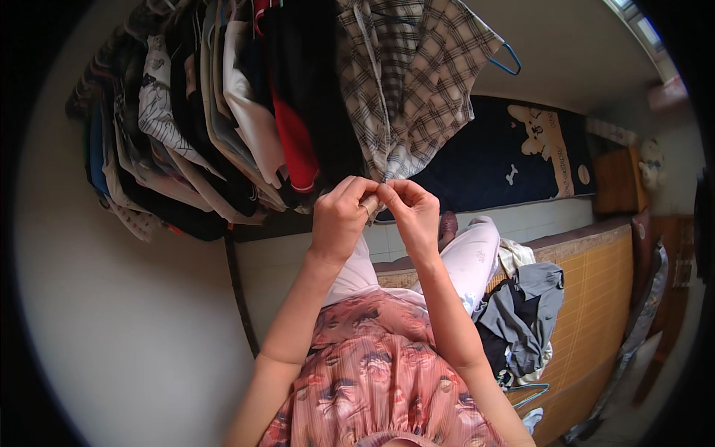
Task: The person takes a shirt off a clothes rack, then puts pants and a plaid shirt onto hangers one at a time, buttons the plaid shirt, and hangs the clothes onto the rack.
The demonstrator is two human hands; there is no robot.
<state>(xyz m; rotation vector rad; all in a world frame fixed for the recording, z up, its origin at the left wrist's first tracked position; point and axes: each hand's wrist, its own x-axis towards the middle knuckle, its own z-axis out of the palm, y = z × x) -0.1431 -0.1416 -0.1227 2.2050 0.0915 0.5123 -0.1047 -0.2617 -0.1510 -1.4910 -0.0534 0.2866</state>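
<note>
A beige-and-dark plaid shirt point(439, 82) hangs in front of me, with one end of a blue hanger point(509, 61) poking out at its right shoulder. Its front edges come together at the lower part, between my hands. My left hand point(341, 217) is closed, fingers curled and pinching the cloth there. Close beside it, my right hand point(413, 212) pinches the same spot between thumb and fingertips. The fingers cover what exactly lies in the pinch, so a button cannot be made out.
Many garments hang packed together at the left, among them a red one point(294, 141). Behind the shirt lies a dark blue mat point(477, 164) with a dog picture. At right, a grey garment point(532, 305) and a thin hanger point(530, 389) lie on a bamboo-matted bed point(588, 298).
</note>
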